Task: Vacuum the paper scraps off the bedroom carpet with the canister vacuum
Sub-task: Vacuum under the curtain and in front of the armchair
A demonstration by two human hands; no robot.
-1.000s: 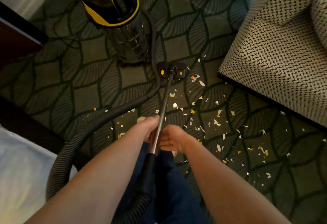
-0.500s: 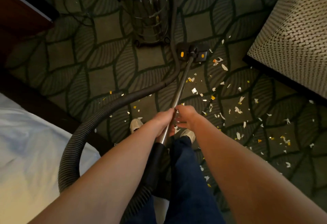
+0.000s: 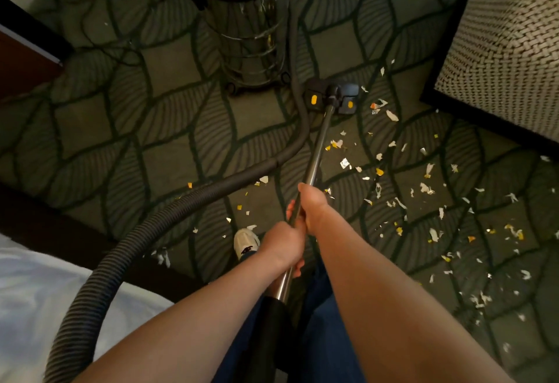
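Note:
The canister vacuum (image 3: 248,35), steel drum with a yellow and black top, stands on the patterned carpet (image 3: 169,128) at the top centre. Its metal wand (image 3: 316,152) runs from my hands to the black floor head (image 3: 331,99), which lies flat on the carpet just right of the drum. My left hand (image 3: 282,245) grips the wand lower down. My right hand (image 3: 311,205) grips it just above the left. White and yellow paper scraps (image 3: 393,177) lie scattered right of the wand and toward the lower right.
The ribbed grey hose (image 3: 99,273) loops from the drum leftward and back under my arms. A woven-pattern armchair (image 3: 508,50) fills the upper right. A white bed (image 3: 36,301) sits at lower left, dark wooden furniture (image 3: 18,59) at upper left. My white shoe (image 3: 245,242) stands by the wand.
My right hand has slid farther up the wand, above the left. The view has tilted down, with the canister now closer to the top edge. The floor head stays beside the drum.

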